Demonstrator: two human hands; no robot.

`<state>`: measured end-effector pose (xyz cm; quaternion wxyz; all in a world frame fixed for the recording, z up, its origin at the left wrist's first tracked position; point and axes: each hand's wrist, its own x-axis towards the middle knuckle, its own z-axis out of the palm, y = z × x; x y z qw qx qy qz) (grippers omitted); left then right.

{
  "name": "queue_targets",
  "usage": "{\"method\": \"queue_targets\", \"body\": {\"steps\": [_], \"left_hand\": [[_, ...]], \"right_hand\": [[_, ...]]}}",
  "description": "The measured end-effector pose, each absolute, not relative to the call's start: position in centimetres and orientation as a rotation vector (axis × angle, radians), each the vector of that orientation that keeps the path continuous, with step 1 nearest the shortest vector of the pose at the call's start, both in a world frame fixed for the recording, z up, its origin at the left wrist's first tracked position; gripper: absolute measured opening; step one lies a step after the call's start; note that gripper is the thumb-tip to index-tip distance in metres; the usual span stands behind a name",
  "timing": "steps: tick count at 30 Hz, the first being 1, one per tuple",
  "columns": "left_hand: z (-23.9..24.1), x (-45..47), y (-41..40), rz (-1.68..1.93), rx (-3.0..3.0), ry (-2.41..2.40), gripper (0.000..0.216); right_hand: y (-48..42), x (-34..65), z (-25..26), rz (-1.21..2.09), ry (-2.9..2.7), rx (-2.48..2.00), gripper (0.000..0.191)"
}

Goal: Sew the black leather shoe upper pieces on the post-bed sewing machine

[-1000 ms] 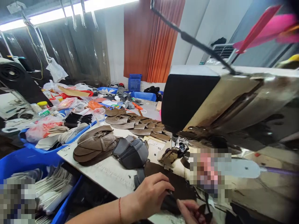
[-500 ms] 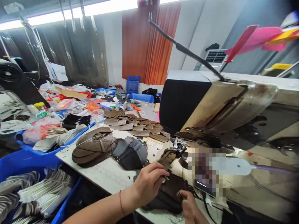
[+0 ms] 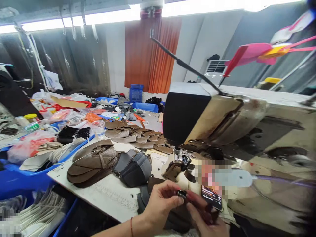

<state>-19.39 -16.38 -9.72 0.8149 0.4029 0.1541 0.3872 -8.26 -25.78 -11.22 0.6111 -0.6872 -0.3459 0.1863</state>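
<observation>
My left hand [image 3: 160,204] pinches a small shiny dark metal piece [image 3: 182,193], possibly a bobbin case, between thumb and forefinger. From the right, my right hand [image 3: 202,215] brings its bent fingertips up against the same piece; whatever else they grip is hidden and blurred. Below both hands lie dark leather-like pieces [image 3: 176,219], partly covered by the hands. Just beyond is the sewing machine [image 3: 187,115], its presser foot area [image 3: 184,159] over a brown piece [image 3: 172,169]. A lit phone [image 3: 211,197] lies beside my right hand.
Black-grey stitched pieces [image 3: 135,168] and a brown stack [image 3: 93,161] sit on the white table [image 3: 108,194] at left. Overlapping brown pieces [image 3: 138,135] line the back. Blue bins [image 3: 14,179] hold cut parts. A pale translucent oval object [image 3: 234,177] rests on the right.
My hands have come together at the small dark piece; earlier they were apart over the dark leather-like pieces. The phone's screen is now lit, and the camera view has shifted.
</observation>
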Motion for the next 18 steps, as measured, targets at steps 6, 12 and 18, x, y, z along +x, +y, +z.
{"method": "queue_targets", "body": {"steps": [6, 12, 18], "left_hand": [[-10.3, -18.0, -17.7, 0.664, 0.441, 0.384, 0.042], [-10.4, -18.3, -16.8, 0.685, 0.436, 0.410, 0.046], [-11.0, -19.3, -15.7, 0.710, 0.614, 0.528, 0.049]], "right_hand": [[-23.7, -10.5, -12.6, 0.503, -0.485, -1.243, 0.034], [-22.7, -9.0, -11.7, 0.138, -0.913, -1.464, 0.022], [-20.4, -2.7, -8.0, -0.272, -1.103, -1.570, 0.026]]}}
